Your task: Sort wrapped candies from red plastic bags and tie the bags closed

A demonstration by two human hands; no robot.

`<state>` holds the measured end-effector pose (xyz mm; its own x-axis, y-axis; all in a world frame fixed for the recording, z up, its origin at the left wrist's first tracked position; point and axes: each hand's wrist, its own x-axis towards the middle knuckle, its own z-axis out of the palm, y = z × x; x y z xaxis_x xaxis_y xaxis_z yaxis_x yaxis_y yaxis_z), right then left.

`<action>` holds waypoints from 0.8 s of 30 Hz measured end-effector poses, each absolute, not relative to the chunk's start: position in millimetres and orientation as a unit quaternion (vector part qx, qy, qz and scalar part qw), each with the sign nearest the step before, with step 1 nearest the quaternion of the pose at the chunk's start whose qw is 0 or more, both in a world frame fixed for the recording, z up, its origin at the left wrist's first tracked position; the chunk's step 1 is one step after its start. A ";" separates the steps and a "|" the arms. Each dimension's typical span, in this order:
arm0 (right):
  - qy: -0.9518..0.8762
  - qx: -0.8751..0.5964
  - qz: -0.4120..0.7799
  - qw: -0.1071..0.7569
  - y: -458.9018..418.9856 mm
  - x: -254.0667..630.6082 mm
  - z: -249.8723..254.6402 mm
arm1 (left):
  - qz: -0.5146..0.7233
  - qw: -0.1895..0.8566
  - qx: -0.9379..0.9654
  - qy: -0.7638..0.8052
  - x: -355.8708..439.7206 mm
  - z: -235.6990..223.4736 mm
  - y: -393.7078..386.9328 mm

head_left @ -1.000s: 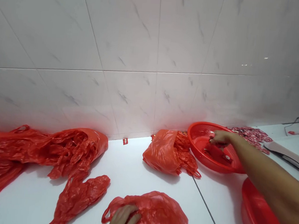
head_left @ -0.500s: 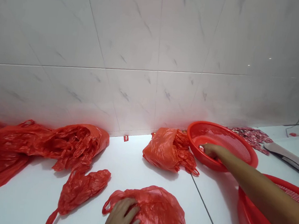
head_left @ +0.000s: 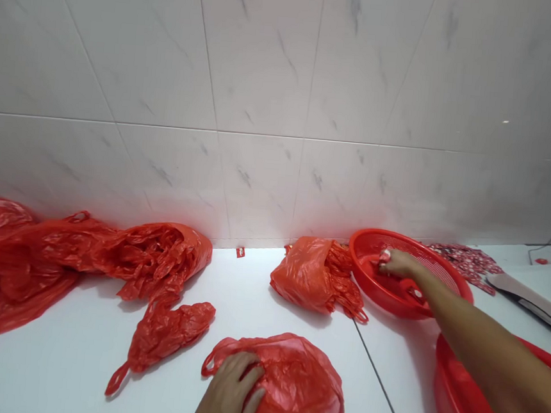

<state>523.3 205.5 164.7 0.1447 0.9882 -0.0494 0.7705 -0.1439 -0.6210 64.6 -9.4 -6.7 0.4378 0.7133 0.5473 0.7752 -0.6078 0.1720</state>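
Note:
My left hand [head_left: 233, 386] lies on the near-left edge of a thin red plastic bag [head_left: 296, 382], its bent fingers closed over the film beside the loop handle. The bag lies loosely spread on the white table. Inside the red plastic basket [head_left: 456, 288] with mesh sides, my right hand [head_left: 398, 263] is closed, a small whitish and red bit showing at its fingertips. What it holds I cannot make out. A little red shows under that hand in the basket.
Crumpled red bags [head_left: 83, 247] stretch along the wall at left, with a smaller bag [head_left: 172, 332] in front. A folded bag bundle [head_left: 305, 273] touches the basket. A second red basket [head_left: 452, 389], a pile of small red-and-white pieces [head_left: 468, 262] and a pale, dark-edged device [head_left: 530, 296] are at right.
My right hand dipped lower into the basket, then rose slightly with a small whitish and red bit at its fingertips. The bag under my left hand looks flatter. The view has shifted a little.

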 end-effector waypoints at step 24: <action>-0.806 -0.527 0.257 -0.079 55.6 262.8 125.8 | -0.321 -0.030 -0.826 -0.461 67.7 -22.4 -13.0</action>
